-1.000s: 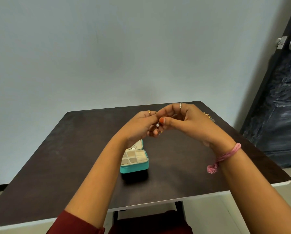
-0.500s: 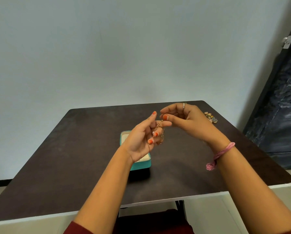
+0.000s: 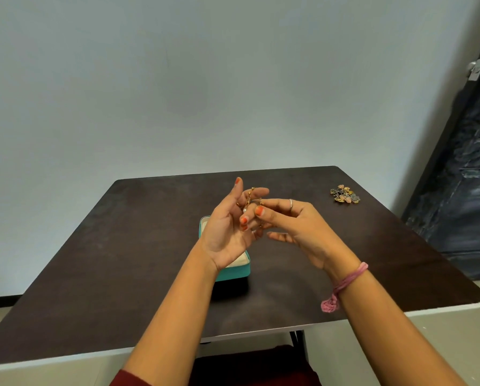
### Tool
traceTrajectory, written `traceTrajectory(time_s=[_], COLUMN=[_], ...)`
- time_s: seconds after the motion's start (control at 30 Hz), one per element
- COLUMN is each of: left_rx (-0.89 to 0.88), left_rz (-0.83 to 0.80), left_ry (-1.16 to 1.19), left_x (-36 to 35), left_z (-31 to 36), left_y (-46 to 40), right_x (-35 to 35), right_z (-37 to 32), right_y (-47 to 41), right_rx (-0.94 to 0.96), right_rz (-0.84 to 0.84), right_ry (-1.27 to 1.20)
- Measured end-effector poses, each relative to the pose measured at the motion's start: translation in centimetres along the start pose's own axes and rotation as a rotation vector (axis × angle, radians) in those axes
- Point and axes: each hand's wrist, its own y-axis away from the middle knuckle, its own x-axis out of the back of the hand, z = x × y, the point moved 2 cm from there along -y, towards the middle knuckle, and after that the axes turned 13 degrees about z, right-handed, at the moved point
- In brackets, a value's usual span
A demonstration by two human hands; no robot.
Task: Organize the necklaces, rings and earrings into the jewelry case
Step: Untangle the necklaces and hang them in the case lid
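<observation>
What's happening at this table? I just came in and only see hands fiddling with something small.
A person is sorting jewelry into a teal jewelry case on a dark table. Both hands are raised above the case: the left hand is palm up with a thin gold chain carrying a pearl draped over its fingers, and the right hand pinches part of that chain. A small heap of jewelry lies at the table's far right, not yet put away.

My left hand (image 3: 227,232) is raised palm up, index finger pointing upward, the other fingers loosely curled. My right hand (image 3: 291,227) reaches in from the right, thumb and forefinger pinched together against my left fingertips.
</observation>
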Motion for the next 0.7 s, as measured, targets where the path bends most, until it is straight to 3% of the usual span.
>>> traceTrajectory(time_s=[0.27, 0.53, 0.7], left_rx=[-0.041, -0.174, -0.226], left_rz=[0.007, 0.129, 0.262], left_ry=[-0.067, -0.02, 0.134], left_x=[0.9, 1.1, 0.6], left_z=[0.2, -0.3, -0.9], left_y=[0.3, 0.6, 0.5], right_x=[-0.4, -0.1, -1.3], right_z=[-0.3, -2.3, -3.9], right_y=[-0.3, -1.8, -2.5], right_rx=[0.028, 0.335, 0.491], right_rz=[0.067, 0.086, 0.098], right_ry=[-0.011, 0.36, 0.617])
